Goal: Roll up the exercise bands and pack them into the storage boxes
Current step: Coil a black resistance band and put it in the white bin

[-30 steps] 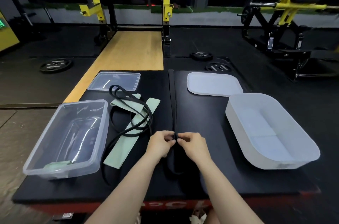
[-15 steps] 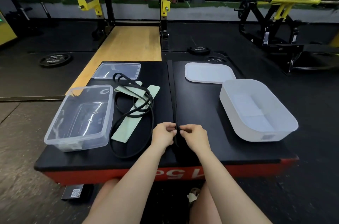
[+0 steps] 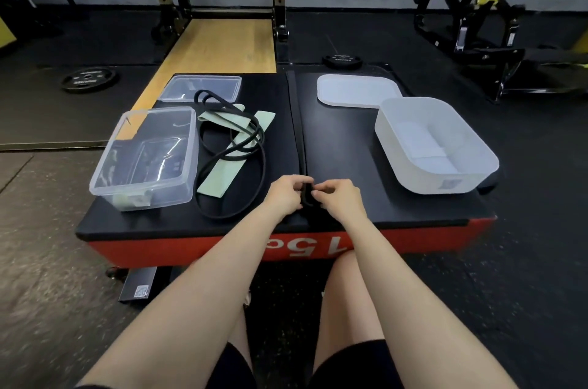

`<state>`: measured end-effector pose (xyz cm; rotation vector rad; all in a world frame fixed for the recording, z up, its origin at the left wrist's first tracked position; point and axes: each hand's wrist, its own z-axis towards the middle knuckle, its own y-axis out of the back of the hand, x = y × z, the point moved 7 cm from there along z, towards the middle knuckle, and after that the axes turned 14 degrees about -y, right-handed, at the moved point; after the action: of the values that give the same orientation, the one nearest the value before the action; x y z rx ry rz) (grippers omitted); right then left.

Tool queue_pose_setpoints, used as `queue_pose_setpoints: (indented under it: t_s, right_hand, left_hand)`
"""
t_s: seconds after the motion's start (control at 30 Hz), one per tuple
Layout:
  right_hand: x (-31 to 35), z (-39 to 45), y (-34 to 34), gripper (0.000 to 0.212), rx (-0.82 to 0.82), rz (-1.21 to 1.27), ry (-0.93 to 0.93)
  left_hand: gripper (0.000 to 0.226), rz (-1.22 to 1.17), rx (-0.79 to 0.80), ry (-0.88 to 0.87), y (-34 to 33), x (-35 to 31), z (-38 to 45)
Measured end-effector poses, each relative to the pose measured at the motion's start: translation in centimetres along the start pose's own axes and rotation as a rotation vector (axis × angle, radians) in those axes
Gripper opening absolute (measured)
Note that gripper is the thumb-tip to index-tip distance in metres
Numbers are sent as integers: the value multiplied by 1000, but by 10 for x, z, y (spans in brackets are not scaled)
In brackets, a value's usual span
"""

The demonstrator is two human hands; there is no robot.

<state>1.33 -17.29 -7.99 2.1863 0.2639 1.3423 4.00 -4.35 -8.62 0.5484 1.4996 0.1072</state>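
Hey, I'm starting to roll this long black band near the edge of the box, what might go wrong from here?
1. The roll in the left hand and right hand sits close to the platform's front edge; if the grip slips, it may drop off.
2. The long black band lies straight and thin, so the roll may skew or loosen.
3. The thin black loop is tangled over the green band, so lifting one may drag the other.

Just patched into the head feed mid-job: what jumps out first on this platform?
Front and centre, the left hand and right hand pinch the near end of a long black band stretched straight away down the middle of the black platform. Left of it lies a tangle of thin black loop band over a pale green band, beside a clear box; a white box sits on the right.
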Motion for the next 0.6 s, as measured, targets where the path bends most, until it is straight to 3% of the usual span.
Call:
queue_pose_setpoints:
  t_s: [0.23,0.43,0.6]
  right_hand:
    - [-4,-18,-3,31,-11,-45,40]
    - [-4,-30,-18,60,60,-165,113]
    - [-1,-26,-20,48,-71,-182,109]
  left_hand:
    - [45,121,-53,-123,-3,-3,-10]
    - [47,110,-83,-92,-3,-2,-13]
    - [46,199,-60,-182,-2,-4,-20]
